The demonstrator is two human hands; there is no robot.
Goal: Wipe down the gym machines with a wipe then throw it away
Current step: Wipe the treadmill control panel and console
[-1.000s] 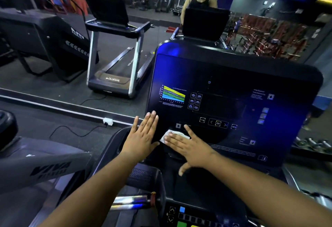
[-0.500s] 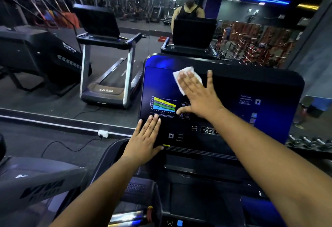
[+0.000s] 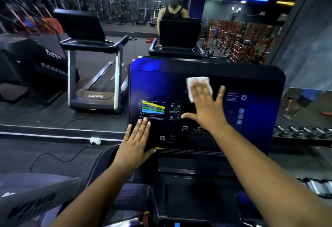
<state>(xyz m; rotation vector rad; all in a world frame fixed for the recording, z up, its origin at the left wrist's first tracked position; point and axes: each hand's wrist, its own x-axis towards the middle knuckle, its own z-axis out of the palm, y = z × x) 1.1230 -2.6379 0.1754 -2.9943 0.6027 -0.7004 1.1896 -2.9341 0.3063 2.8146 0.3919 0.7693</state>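
Wiping step: right hand, fingers flat and spread, presses the wipe on upper part of treadmill console. Left hand flat on console, lower-left. Next, probably sweep the unwiped areas w/ even pressure.

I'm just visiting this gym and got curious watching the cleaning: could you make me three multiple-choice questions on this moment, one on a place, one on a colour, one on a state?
1. Where on the treadmill console is the wipe?
A. near the top edge
B. on the bottom tray
C. on the floor

2. What colour is the wipe?
A. blue
B. white
C. yellow

3. How does the right hand lie on the wipe?
A. clenched in a fist
B. pinching one corner
C. flat, fingers spread

Answers: 1 A, it sits just below the console's upper rim; 2 B, it shows white against the dark panel; 3 C, straight fingers press it, while the left hand rests flat lower left.
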